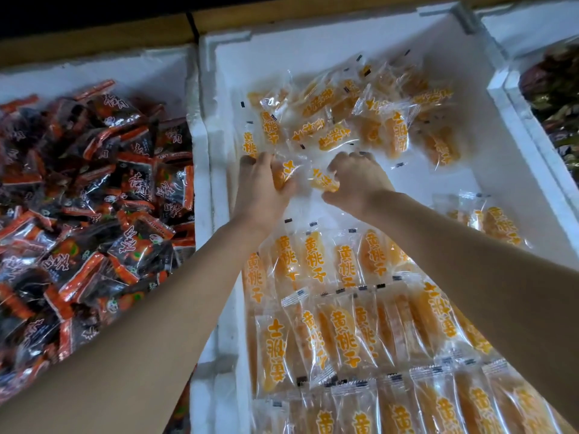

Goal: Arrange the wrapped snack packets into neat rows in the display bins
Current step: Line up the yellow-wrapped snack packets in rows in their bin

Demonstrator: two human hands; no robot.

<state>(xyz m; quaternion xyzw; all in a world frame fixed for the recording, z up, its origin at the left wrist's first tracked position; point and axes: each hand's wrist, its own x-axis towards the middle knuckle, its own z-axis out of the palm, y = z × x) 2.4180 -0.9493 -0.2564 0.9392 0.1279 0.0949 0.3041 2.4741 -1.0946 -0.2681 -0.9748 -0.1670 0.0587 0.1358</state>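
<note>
A white foam bin (219, 126) holds clear packets of yellow dried peach with orange lettering. A loose heap of these packets (354, 120) lies at the far end. Neat overlapping rows of packets (341, 324) fill the near end. My left hand (263, 186) grips one packet (286, 173) at the heap's near edge. My right hand (357, 183) grips another packet (324, 181) just beside it. Both hands are over the bare white floor in the middle of the bin.
The bin to the left (156, 67) is piled with dark packets with orange-red ends (87, 195). A third foam bin (501, 26) at the far right holds dark wrapped goods (554, 89). A few yellow packets (488, 217) lie against the right wall.
</note>
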